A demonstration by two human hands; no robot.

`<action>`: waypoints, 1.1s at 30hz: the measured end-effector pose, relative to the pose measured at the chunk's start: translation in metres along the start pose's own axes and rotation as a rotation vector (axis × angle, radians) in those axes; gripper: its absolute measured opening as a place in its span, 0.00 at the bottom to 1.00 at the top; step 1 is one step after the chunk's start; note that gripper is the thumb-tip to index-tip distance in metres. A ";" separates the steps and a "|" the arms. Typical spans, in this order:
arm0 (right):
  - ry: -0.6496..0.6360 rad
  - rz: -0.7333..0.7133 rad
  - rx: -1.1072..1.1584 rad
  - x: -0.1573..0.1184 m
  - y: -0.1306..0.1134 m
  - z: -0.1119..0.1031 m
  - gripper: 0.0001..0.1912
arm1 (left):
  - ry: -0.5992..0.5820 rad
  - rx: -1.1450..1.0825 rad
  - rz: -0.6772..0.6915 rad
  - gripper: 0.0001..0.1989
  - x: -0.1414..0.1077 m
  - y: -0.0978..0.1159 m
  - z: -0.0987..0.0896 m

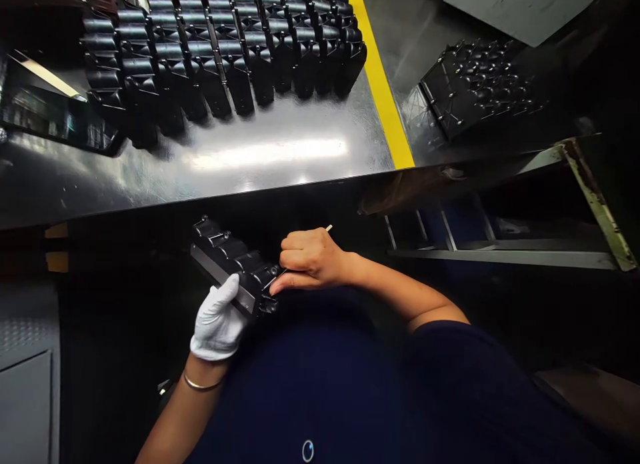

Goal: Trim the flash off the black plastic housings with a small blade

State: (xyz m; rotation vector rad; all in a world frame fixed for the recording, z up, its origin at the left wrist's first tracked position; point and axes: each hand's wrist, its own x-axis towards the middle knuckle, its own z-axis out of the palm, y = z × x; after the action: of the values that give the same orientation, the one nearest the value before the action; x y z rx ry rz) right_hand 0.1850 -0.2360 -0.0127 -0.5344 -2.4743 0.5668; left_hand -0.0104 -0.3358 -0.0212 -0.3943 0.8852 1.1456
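Note:
My left hand (219, 321), in a white glove, is closed around a black moulded part (227, 254). This part has a flat strip along one side and a row of rounded, scalloped hollows along the other, and I hold it tilted in front of my body. My bare right hand (315, 257) is closed around a thin tool whose pale end (329, 229) sticks out above the fist. Its slim tip lies against the near end of the black part, beside my thumb. The tool's middle is hidden in my fingers, so its exact kind does not show.
On the dark shiny table (270, 144) stand rows of similar black parts (225, 51). A yellow stripe (383, 97) separates them from another black cluster (480, 84) at the right. A black tray (55, 117) sits at left. Below the table edge at right is a metal frame (500, 254).

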 end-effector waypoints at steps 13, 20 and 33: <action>0.031 0.077 0.032 -0.002 0.007 -0.009 0.28 | -0.101 -0.209 -0.174 0.26 -0.008 -0.004 0.019; -0.141 0.009 -0.095 0.006 0.019 -0.034 0.27 | 0.146 -0.189 -0.171 0.22 -0.016 -0.004 0.034; -0.779 0.136 0.827 0.006 0.033 -0.050 0.34 | 0.080 -0.120 -0.343 0.20 -0.018 -0.008 0.027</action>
State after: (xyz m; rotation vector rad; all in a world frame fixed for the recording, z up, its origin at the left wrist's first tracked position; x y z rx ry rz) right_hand 0.2180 -0.1919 0.0120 -0.1377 -2.5158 2.0307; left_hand 0.0050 -0.3316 0.0080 -0.6677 0.7841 0.8725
